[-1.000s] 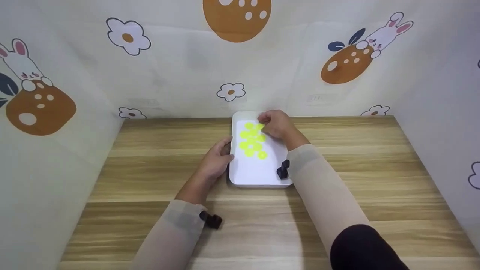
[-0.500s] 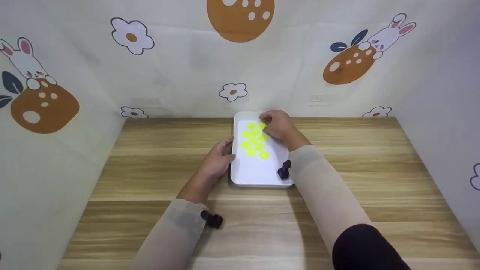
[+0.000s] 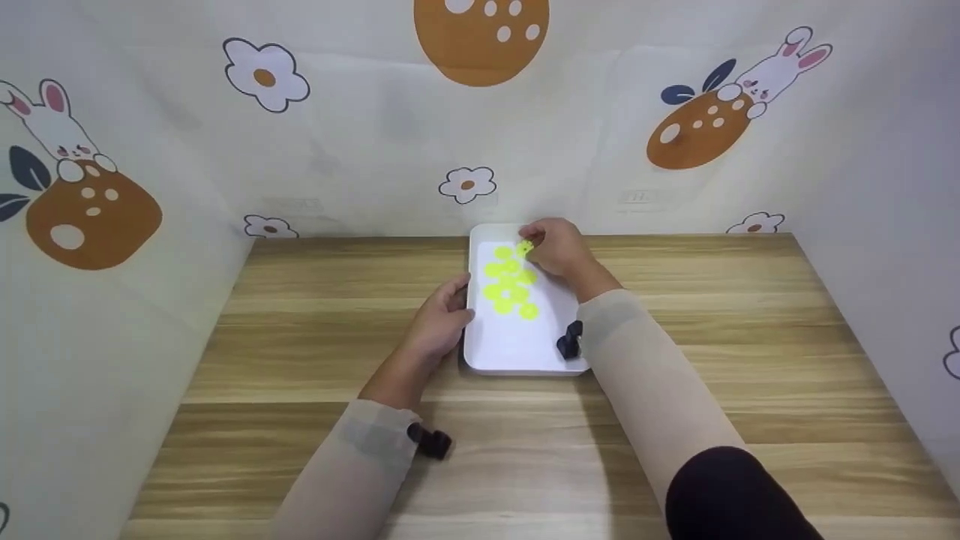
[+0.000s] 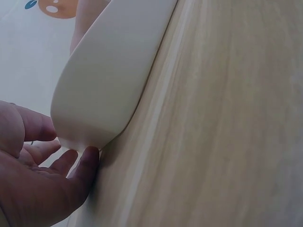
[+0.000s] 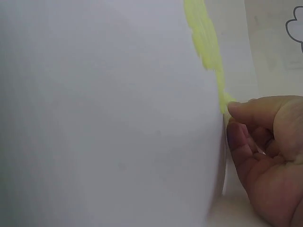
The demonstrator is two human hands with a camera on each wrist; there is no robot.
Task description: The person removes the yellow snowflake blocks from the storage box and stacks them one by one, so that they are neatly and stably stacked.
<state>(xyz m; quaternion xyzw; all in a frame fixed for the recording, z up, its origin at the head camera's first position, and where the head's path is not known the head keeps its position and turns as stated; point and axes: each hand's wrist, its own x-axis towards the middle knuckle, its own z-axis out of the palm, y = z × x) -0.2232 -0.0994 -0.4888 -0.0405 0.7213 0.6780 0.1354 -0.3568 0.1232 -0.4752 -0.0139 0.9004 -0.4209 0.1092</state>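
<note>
Yellow piece [image 3: 525,248] higher than before; right grip [image 3: 559,247] clamped on it, left grip [image 3: 439,319] on tray [image 3: 510,349]

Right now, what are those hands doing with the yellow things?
A person's right hand is pinching one small yellow piece near the far end of a white tray. The left hand is holding the tray's left side. More yellow pieces lie inside the tray, which sits on the wooden table.

One of the hands [image 5: 272,151] (the right) pinches a pale yellow piece [image 5: 229,100].
</note>
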